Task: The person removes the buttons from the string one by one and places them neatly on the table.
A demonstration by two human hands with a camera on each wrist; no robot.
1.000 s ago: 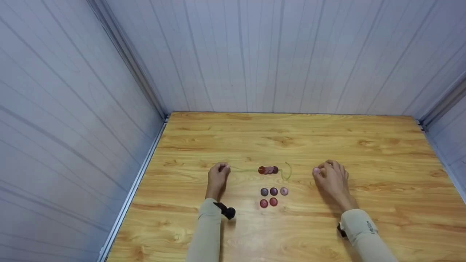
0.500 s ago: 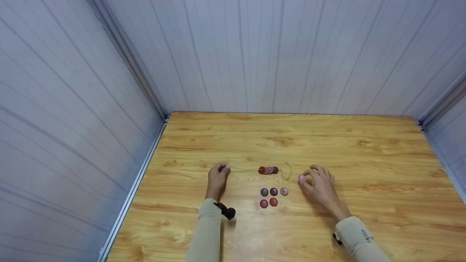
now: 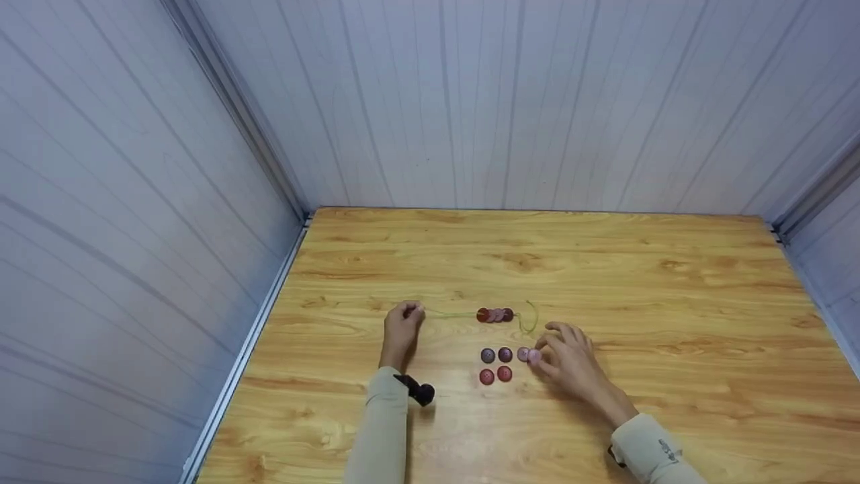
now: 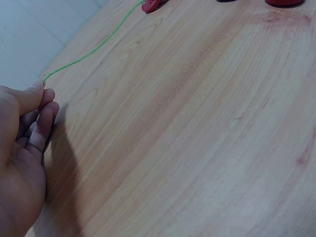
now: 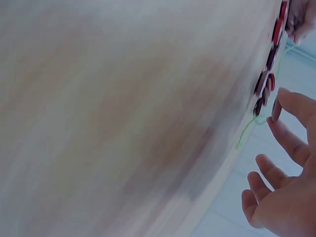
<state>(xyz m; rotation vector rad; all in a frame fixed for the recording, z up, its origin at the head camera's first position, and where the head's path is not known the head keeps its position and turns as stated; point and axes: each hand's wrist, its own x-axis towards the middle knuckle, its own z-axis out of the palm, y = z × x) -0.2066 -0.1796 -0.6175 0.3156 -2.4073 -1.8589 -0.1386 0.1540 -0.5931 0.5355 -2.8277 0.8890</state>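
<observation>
My left hand (image 3: 402, 329) pinches one end of a green string (image 4: 89, 54) between thumb and finger. The string runs right through a row of overlapping buttons, from a red button (image 3: 483, 314) to a dark one (image 3: 508, 314). Its free end curls on the table past them. Between the thumb and index finger of my right hand (image 3: 571, 364) is a pink button (image 5: 276, 108), its other fingers spread apart. In the head view that button appears just right of another pink button (image 3: 523, 353); whether they touch I cannot tell.
A grey button (image 3: 488, 355) and a dark purple button (image 3: 505, 354) lie left of the pink one. Below them are a red button (image 3: 487, 376) and another red button (image 3: 504, 373). Panelled walls (image 3: 470, 101) border the wooden table (image 3: 672, 282).
My right hand has moved left and slightly toward me, carrying the pink button from the right side to the loose buttons. The left hand and the string have stayed put.
</observation>
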